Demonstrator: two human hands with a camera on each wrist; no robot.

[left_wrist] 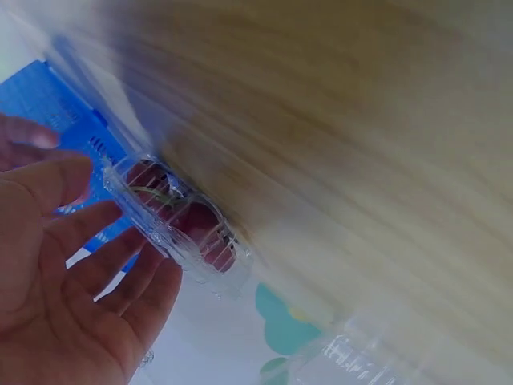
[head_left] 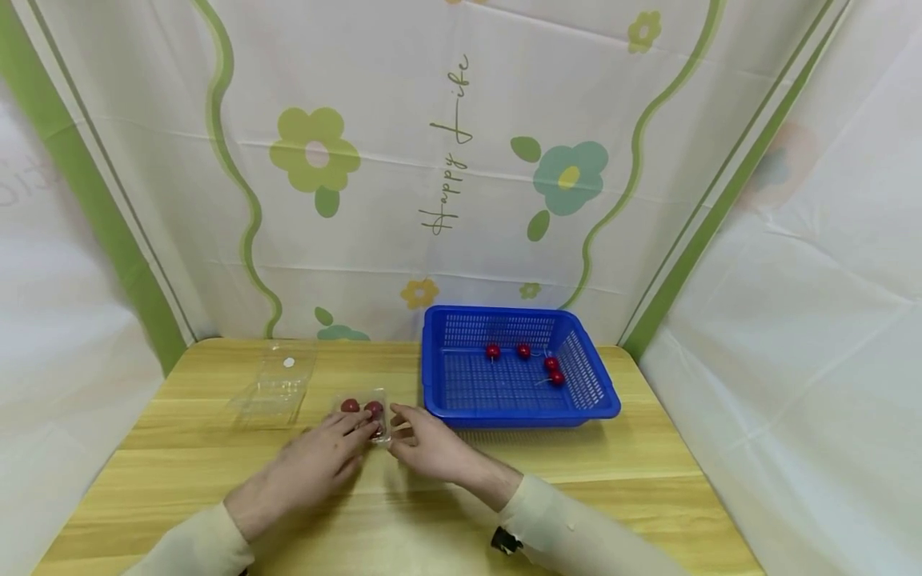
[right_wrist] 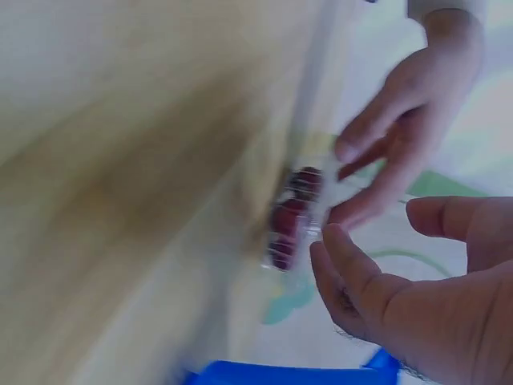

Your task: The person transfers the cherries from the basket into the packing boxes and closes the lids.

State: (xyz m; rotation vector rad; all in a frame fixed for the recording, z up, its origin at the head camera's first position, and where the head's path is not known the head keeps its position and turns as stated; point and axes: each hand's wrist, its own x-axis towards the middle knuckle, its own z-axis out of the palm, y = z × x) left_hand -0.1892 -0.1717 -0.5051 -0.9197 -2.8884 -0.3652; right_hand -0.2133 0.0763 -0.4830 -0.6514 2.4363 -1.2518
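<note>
A small clear plastic box (head_left: 382,394) with dark red cherries (head_left: 350,406) inside lies on the table, left of the blue basket. My left hand (head_left: 317,456) reaches over its near side with fingers extended. In the left wrist view, the fingertips (left_wrist: 170,277) are at the side of the box (left_wrist: 180,216), and the fingers are not wrapped round it. By its right edge is my right hand (head_left: 432,448), thumb and fingers apart and nothing held. The right wrist view shows the right fingers (right_wrist: 333,257) close to the box; whether they touch it I cannot tell.
A blue plastic basket (head_left: 432,384) stands at the back right, with several bright red cherries (head_left: 523,350) on its floor. Another clear plastic box (head_left: 277,388), its lid raised, sits at the back left. The wooden table (head_left: 612,496) meets a printed cloth (head_left: 389,208) behind.
</note>
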